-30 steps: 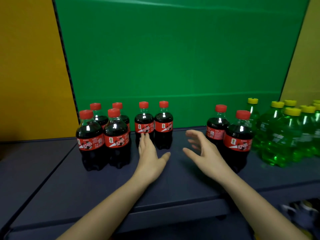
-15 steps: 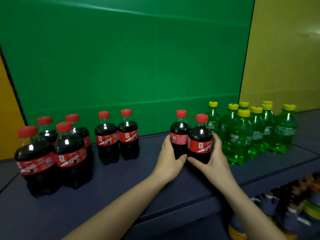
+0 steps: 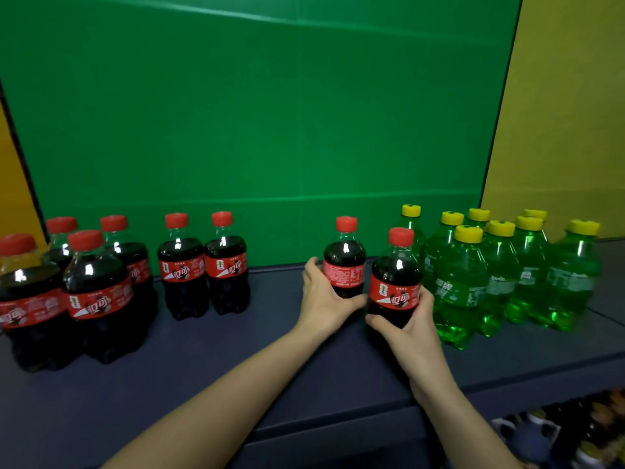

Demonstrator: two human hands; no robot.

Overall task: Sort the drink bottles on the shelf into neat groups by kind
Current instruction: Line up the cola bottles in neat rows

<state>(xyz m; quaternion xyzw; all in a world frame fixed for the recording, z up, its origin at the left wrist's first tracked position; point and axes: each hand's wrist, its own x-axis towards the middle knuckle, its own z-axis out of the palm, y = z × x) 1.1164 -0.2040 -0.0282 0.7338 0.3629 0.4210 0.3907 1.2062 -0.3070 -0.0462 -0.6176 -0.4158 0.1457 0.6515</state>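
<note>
On the dark shelf [image 3: 263, 360], my left hand [image 3: 323, 299] grips a red-capped cola bottle [image 3: 345, 258] around its lower half. My right hand [image 3: 411, 324] grips a second cola bottle [image 3: 395, 282] that stands slightly nearer and to the right. Both bottles are upright, right beside a cluster of several green soda bottles with yellow caps [image 3: 500, 275]. Two more cola bottles [image 3: 204, 265] stand as a pair left of centre. Several cola bottles [image 3: 74, 289] are grouped at the far left.
A green backdrop [image 3: 257, 123] rises behind the shelf, with yellow panels on both sides. Below the shelf's front edge at the lower right, more bottles [image 3: 575, 431] sit on a lower level. Bare shelf lies between the cola pair and my hands.
My hands went from hovering open over the shelf to closing on the two cola bottles by the green ones. My view shifted right. The right-hand bottle now sits a bit nearer.
</note>
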